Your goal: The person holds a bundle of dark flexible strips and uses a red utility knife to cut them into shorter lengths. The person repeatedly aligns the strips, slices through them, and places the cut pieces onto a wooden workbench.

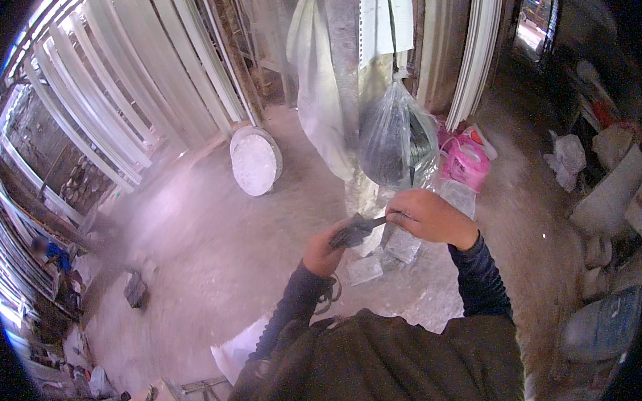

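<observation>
The left hand [323,250] is clenched around a dark, flat tool [354,231], gripping its lower end; what kind of tool it is cannot be made out through the blur. The right hand [428,215] closes over the tool's other end, fingers curled down on it, so the piece spans the short gap between both hands, in front of the chest. A dark loop [327,289] hangs at the left wrist, partly hidden by the sleeve.

Just beyond the right hand hangs a clear plastic bag [397,135] with something dark inside, its contents unclear. Right of the bag, on the floor, sits a pink jug-shaped container [467,163] with a white label. Below the hands lie pale broken blocks [364,269]. Farther left of the hands, a round white disc [255,161] leans upright, and long white mouldings [116,95] lean against the wall behind it.
</observation>
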